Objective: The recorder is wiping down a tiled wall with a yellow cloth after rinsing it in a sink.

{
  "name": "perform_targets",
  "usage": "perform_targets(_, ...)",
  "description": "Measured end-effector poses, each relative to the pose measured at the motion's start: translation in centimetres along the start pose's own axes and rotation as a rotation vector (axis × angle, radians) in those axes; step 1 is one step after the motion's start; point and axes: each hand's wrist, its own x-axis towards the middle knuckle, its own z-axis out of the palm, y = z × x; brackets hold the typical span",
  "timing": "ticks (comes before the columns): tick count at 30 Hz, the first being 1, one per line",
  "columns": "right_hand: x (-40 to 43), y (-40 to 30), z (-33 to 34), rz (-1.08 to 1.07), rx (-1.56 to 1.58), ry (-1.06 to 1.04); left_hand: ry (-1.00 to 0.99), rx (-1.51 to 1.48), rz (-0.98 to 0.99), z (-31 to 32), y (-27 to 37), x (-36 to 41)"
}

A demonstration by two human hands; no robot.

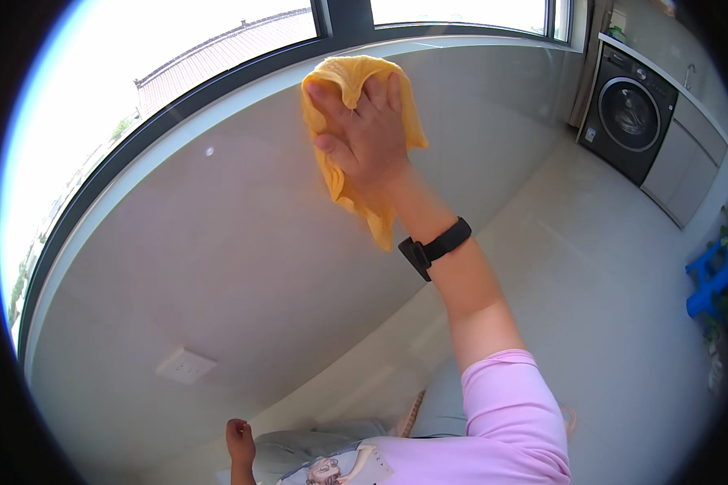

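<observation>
My right hand [373, 130] presses a yellow cloth [367, 70] against the glossy grey wall [249, 230], just below the white window sill [218, 115]. Its fingers are spread over the cloth, and one fold sticks up between them. A loose corner of the cloth hangs down below the palm. A black band with a small device [435, 247] circles my right wrist. Low at the bottom left, my left hand [240, 439] hangs near my leg with curled fingers, apart from the wall. Nothing shows in it.
A white wall socket plate [187, 365] is set low in the wall. Dark-framed windows [461, 13] run above the sill. Across the pale floor [582, 291] stand a black front-loading washing machine [628, 112] and a grey cabinet [682, 157]. A blue plastic stool [711, 279] is at the right.
</observation>
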Motion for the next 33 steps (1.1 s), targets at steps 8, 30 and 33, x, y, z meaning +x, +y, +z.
perform_targets(8,-0.5,8.1,1.0,0.421,-0.002,0.387,0.161,0.105,0.1,1.7,-2.6,0.1)
perform_targets(30,2.5,5.9,-1.1,0.446,-0.064,0.333,0.098,0.285,0.098,0.9,-1.0,-3.7)
perform_targets(33,1.1,7.7,0.1,0.609,-0.016,0.394,0.109,0.295,0.099,0.8,-0.2,-3.7)
